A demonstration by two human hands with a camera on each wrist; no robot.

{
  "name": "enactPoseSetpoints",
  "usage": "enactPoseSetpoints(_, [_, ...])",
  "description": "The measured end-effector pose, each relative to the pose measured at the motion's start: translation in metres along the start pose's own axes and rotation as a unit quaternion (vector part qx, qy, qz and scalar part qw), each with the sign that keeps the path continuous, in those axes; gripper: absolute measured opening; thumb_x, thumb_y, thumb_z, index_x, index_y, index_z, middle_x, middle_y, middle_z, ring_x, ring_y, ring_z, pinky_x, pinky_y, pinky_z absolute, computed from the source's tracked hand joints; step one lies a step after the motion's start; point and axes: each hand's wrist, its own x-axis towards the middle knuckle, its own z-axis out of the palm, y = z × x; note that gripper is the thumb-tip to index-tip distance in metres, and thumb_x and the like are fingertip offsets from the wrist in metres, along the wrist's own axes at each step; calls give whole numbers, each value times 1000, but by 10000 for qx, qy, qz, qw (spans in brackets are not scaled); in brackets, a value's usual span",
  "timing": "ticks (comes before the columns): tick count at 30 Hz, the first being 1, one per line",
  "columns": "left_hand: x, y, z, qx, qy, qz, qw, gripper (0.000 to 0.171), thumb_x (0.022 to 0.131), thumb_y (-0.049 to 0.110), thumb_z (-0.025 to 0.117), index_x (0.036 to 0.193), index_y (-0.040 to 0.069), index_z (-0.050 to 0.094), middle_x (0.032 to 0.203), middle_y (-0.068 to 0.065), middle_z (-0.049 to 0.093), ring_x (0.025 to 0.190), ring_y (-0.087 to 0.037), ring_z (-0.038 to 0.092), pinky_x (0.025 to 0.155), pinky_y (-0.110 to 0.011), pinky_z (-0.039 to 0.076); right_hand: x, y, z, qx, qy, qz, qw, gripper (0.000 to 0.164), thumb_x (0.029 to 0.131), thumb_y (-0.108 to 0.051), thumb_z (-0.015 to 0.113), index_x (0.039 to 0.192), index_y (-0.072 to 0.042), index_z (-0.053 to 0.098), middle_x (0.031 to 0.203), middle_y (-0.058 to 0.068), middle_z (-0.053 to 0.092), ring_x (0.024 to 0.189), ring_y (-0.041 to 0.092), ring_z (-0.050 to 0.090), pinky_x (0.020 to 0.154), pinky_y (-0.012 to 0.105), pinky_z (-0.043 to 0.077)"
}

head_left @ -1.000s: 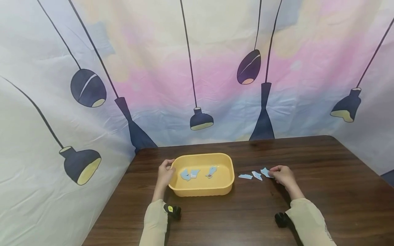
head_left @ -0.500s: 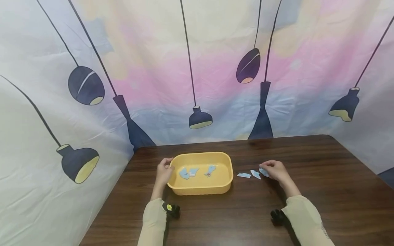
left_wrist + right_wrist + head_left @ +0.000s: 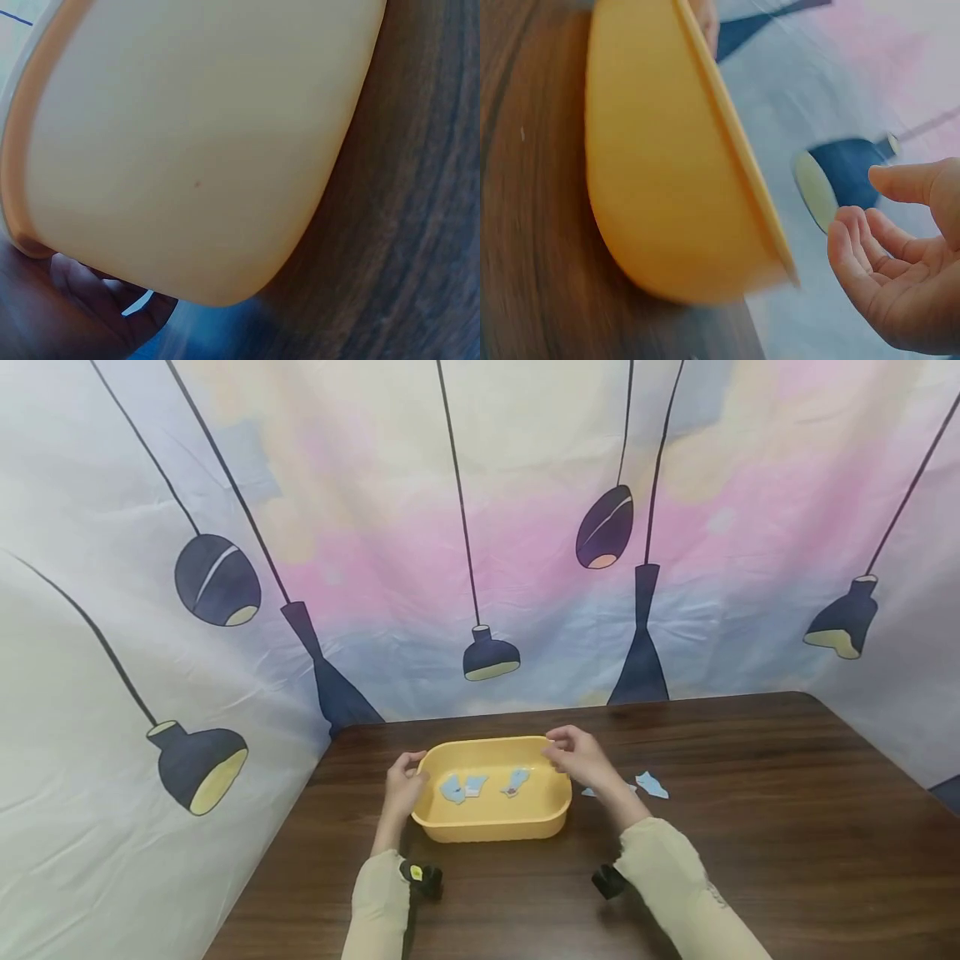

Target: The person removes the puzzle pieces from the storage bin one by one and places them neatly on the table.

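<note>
Two-handed at the yellow tub point(image 3: 491, 832) and its three blue scraps point(image 3: 476, 785): holding the left rim in the left grip point(image 3: 402, 789); at the far right corner with the right grip point(image 3: 587, 762), empty, with loosely bent fingers point(image 3: 850, 259). Stretched forward in pale sleeves point(image 3: 378, 897), partly screening loose scraps point(image 3: 652, 785) right of the tub. Set on a dark wood-grained surface point(image 3: 510, 902), before a pastel cloth point(image 3: 375, 527) printed with dark lamps point(image 3: 491, 657).

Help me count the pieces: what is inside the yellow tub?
Three light blue pieces show inside the yellow tub: two toward the left, one right of centre. The right hand covers part of the far right corner; anything beneath is hidden.
</note>
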Motion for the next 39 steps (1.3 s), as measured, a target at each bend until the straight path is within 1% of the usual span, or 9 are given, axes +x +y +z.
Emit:
enactPoseSetpoints(6, [-2, 1, 0, -266, -126, 429, 9986, 39, 84, -1, 49, 123, -4, 57, 71, -19, 66, 53, -15, 58, 48, -25, 47, 6, 0, 29, -298, -154, -112, 9994, 40, 92, -13, 62, 126, 7, 54, 115, 25, 61, 101, 34, 63, 85, 41, 56])
enactPoseSetpoints(9, [-2, 3, 0, -166, -86, 290, 9994, 40, 85, -1, 50, 124, -4, 56, 73, -21, 67, 54, -16, 58, 50, -26, 48, 7, 3, 39, -455, -217, -186, 9986, 41, 90, -11, 63, 125, 8, 55, 113, 24, 60, 102, 33, 60, 84, 41, 54])
enactPoseSetpoints(13, [0, 6, 0, -6, -93, -68, 9999, 42, 87, -3, 50, 129, -3, 55, 81, -26, 68, 57, -16, 59, 54, -29, 50, 10, 8, 47, -626, -292, -369, 9969, 35, 90, -9, 63, 118, 11, 56, 109, 23, 60, 101, 32, 58, 84, 40, 52])
enactPoseSetpoints(17, [2, 10, -1, -38, -220, -163, 9996, 43, 87, -5, 50, 130, -6, 53, 88, -34, 66, 58, -18, 60, 57, -35, 52, 12, 10, 54, -784, -170, -333, 9962, 26, 90, -8, 63, 109, 7, 60, 103, 19, 61, 96, 28, 58, 82, 39, 51])
enactPoseSetpoints(20, [1, 10, -1, -28, -204, -163, 9997, 42, 87, -5, 50, 129, -5, 54, 93, -38, 65, 60, -19, 62, 58, -35, 53, 14, 13, 58, -935, -57, -204, 9954, 24, 89, -10, 65, 108, 5, 62, 104, 18, 63, 96, 28, 59, 84, 41, 51])
enactPoseSetpoints(26, [0, 0, 2, 64, 7, -77, 9999, 40, 88, -3, 51, 127, -3, 56, 93, -34, 68, 62, -18, 63, 57, -28, 52, 22, 20, 64, -938, 63, 89, 9955, 30, 88, -9, 65, 113, 6, 62, 118, 23, 61, 112, 37, 57, 96, 48, 48])
enactPoseSetpoints(30, [-1, -2, 0, 81, 71, -94, 9999, 40, 87, -3, 51, 127, -3, 57, 95, -34, 68, 64, -20, 65, 58, -29, 53, 29, 24, 67, -1279, 134, 98, 9916, 33, 85, -10, 67, 114, 6, 62, 115, 22, 63, 106, 35, 59, 93, 46, 49])
enactPoseSetpoints(33, [-1, 0, -1, 81, 51, -66, 9999, 41, 87, -3, 50, 127, -2, 56, 97, -34, 68, 65, -20, 65, 58, -29, 53, 29, 21, 67, -1538, 140, 145, 9879, 36, 86, -12, 66, 118, 4, 63, 117, 21, 64, 106, 34, 60, 93, 45, 49])
enactPoseSetpoints(39, [-2, 1, -1, 76, 27, -98, 9999, 42, 87, -3, 51, 128, -2, 56, 98, -34, 68, 66, -20, 65, 59, -29, 52, 25, 16, 68, -1742, -183, 357, 9839, 44, 88, -16, 67, 129, 0, 58, 128, 19, 60, 114, 37, 55, 94, 48, 47])
